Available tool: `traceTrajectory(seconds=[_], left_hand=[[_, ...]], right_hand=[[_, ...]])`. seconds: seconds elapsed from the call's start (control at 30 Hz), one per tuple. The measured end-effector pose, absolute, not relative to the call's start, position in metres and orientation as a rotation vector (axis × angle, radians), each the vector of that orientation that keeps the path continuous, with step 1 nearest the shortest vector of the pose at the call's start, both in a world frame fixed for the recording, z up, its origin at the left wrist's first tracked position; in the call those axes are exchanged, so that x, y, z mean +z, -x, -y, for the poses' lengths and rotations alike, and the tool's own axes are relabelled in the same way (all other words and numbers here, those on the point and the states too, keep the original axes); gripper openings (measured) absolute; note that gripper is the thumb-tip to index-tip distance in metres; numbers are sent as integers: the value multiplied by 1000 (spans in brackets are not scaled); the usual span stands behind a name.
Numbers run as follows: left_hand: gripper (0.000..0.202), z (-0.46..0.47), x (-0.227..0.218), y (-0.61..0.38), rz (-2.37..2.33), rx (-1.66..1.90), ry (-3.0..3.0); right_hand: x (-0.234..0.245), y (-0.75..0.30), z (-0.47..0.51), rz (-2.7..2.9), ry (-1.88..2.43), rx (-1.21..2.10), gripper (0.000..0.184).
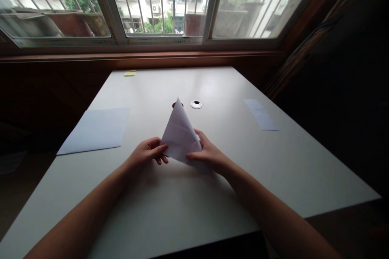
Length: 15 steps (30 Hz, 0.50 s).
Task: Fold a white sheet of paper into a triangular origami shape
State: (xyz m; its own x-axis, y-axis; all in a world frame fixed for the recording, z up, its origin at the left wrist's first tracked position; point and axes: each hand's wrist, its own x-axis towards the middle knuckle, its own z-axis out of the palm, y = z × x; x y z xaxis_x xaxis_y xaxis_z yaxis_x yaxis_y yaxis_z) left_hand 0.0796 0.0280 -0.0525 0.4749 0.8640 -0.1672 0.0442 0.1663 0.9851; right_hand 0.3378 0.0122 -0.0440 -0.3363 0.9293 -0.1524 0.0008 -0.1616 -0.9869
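Note:
A folded sheet of white paper (pixel 180 133), roughly triangular with its point upward and away from me, is held over the middle of the table. My left hand (pixel 152 149) pinches its lower left corner, the thumb on the near face and the other fingers curled behind and below. At the lower right edge, my right hand (pixel 206 149) grips the paper with its thumb in front and its fingers around the side. Part of the fingers of my right hand is hidden behind the fold.
The white table (pixel 170 218) stands below a barred window (pixel 164 4). On it lie a paper stack (pixel 97 129) at left, a paper strip (pixel 261 114) at right and a yellow note (pixel 129 73) at the far left. A round silver-rimmed piece (pixel 196 104) sits beyond the paper.

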Motion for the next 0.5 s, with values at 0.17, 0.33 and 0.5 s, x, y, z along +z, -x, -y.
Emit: traceTrajectory(seconds=[0.17, 0.33, 0.5], left_hand=[[29, -30, -55, -77, -1001, 902, -1187], [32, -31, -57, -76, -1057, 1014, -1115], [34, -32, -57, -76, -1080, 1096, -1098]], right_hand=[[-43, -343, -14, 1297, 1114, 1658, 85], [-39, -352, -18, 1295, 1110, 1624, 72], [-39, -354, -20, 1227, 1082, 1623, 54]])
